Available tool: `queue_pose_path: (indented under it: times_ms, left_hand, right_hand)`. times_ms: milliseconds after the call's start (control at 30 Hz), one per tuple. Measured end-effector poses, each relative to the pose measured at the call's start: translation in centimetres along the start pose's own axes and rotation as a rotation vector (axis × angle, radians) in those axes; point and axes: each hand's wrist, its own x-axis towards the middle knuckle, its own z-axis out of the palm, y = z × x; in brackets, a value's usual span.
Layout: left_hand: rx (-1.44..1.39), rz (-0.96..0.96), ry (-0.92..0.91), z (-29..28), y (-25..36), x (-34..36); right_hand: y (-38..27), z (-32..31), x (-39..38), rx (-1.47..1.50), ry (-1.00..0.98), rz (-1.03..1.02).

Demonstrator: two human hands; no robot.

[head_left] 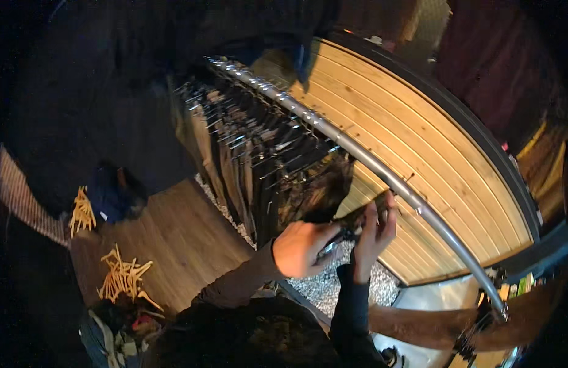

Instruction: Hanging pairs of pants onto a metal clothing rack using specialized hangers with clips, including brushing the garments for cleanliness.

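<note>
Just below the grey metal rail (363, 155), a dark patterned item (360, 218) sits between your hands; your right hand (373, 238) holds it in narrowed fingers, while your left hand (299, 248) curls blurred at its left end, grip impossible to tell. Left of the rail's bare stretch, garments (253, 178) hang crowded. Beneath the rail, a dark border (303, 302) contains pale pebbles (324, 294). Farther left, open wooden floor (179, 233) reaches wooden hangers (123, 276).

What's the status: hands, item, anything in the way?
Right hand gripping dark patterned item; left hand at it, blurred, grip unclear. Hanging garments close on left, metal rail just beyond.
</note>
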Motion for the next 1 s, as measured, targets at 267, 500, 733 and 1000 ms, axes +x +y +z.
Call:
queue_pose_path:
  times_ms: [267,500,733,1000]
  left_hand:
    - [0.006,-0.215,-0.366,-6.9,-2.2,-4.3]
    - [0.296,-0.114,0.027,-16.8,-8.4,-3.4]
    - [1.008,0.138,0.185,-33.3,-18.0,1.1]
    - [1.704,0.113,-0.281,-41.6,-30.1,5.6]
  right_hand:
    - [-1.5,-2.7,-4.0,-0.099,-0.028,0.074]
    - [-5.7,4.1,-13.5,-0.006,-0.182,0.151]
    - [-4.7,18.9,-20.8,0.029,-0.409,0.124]
    - [-3.6,34.1,-23.9,0.121,-0.417,0.168]
